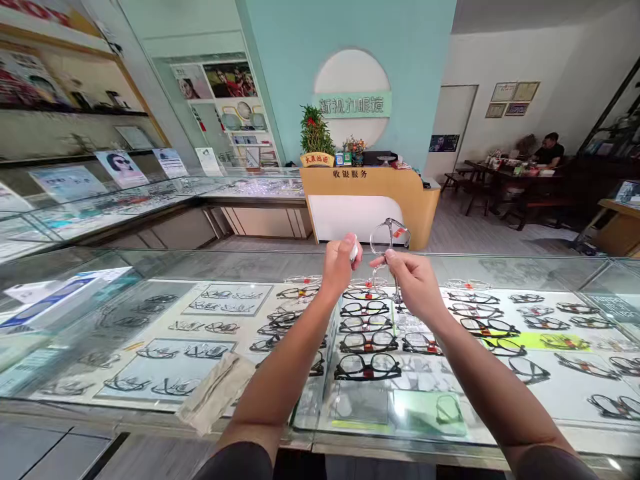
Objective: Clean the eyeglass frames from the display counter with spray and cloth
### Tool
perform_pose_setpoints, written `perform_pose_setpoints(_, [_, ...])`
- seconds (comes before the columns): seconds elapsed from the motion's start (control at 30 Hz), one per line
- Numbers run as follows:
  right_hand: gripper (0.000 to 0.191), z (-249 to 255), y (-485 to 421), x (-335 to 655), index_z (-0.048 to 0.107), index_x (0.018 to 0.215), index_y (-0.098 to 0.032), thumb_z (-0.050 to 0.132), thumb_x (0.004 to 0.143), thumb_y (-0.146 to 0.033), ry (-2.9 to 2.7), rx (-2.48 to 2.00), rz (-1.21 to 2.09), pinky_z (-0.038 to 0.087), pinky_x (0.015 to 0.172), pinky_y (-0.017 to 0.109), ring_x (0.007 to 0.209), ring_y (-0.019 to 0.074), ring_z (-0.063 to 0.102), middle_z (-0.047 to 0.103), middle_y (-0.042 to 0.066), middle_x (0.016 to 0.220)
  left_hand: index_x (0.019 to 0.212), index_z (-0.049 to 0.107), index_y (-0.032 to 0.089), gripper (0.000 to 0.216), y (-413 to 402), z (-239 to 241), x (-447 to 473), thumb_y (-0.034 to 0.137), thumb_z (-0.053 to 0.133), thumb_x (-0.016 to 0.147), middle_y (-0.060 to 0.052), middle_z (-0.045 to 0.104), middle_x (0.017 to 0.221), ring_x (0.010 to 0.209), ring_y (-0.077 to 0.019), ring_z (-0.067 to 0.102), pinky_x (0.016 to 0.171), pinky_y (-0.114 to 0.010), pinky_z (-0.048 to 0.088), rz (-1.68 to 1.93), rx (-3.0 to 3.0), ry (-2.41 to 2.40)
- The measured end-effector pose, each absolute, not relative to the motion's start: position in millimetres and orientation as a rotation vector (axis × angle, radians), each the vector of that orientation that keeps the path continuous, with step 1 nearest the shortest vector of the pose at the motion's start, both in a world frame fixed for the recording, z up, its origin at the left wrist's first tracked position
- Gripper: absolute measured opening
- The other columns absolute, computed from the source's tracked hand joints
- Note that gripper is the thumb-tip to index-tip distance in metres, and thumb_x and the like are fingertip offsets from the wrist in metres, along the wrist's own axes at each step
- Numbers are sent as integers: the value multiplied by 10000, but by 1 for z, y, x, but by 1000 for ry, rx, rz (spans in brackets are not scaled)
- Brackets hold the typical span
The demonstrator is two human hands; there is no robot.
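My right hand (413, 279) pinches a pair of clear-framed eyeglasses (389, 233) near the bridge, above the glass counter. The glasses are turned on end, one lens above the fingers and one below, with a red mark on the upper part. Close by on the left, my left hand (338, 264) is closed around a small white object (354, 249); fingers cover most of it, so its kind is unclear. Under both hands, rows of dark-framed glasses (367, 367) lie inside the glass display case (240, 261). A crumpled beige cloth (217, 393) rests on the case at left.
Blue-and-white boxes (65, 300) lie at the left of the case. Beyond it stands a wooden cashier counter (367, 200) with a potted plant (316, 133). More showcases (255, 187) run along the left and back. A person (549, 152) sits at a far table on the right.
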State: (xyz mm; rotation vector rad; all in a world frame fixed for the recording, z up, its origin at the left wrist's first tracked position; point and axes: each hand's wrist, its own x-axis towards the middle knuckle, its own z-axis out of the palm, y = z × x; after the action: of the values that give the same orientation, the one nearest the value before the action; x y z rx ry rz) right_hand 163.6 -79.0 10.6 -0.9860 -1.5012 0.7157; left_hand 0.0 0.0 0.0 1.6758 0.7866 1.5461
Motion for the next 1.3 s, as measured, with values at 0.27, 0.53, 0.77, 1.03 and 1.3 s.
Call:
perform_pose_setpoints(0.27, [581,5,-82,156,862,1008,-156,506,1071,-610,-1586,-999,713,250,562,290,524,125,307,324,-66,540,540,448,203,763,4,-14,1,839,445,961,8,414,513,524,-126,375,565,-335,251,1600,1872,959])
perform_pose_setpoints(0.53, [527,4,-75,157,846,964,-169,571,1053,-609,-1464,-908,842,224,554,290,544,116,286,325,-62,574,539,452,215,781,1,-6,-3,883,409,940,0,410,520,527,-138,377,568,-333,288,1532,1846,898])
perform_pose_setpoints(0.77, [516,-1,-54,162,812,914,-189,648,993,-671,-1206,-778,977,173,519,304,523,116,225,308,-72,536,508,436,209,783,-11,1,-1,850,429,956,-2,372,511,524,-130,369,571,-324,248,1285,2047,964])
perform_pose_setpoints(1.03, [523,2,-55,162,795,893,-180,674,954,-685,-1139,-793,1001,180,514,295,511,110,227,300,-81,516,511,394,213,831,-20,9,-1,947,385,902,7,345,505,517,-125,306,569,-339,194,1144,2109,969])
perform_pose_setpoints(1.3, [524,6,-58,162,811,918,-177,724,900,-693,-1079,-741,1154,135,500,286,516,104,167,236,-98,536,704,571,222,747,-35,26,-71,875,323,968,-45,555,641,604,-184,510,614,-336,417,1583,1718,904])
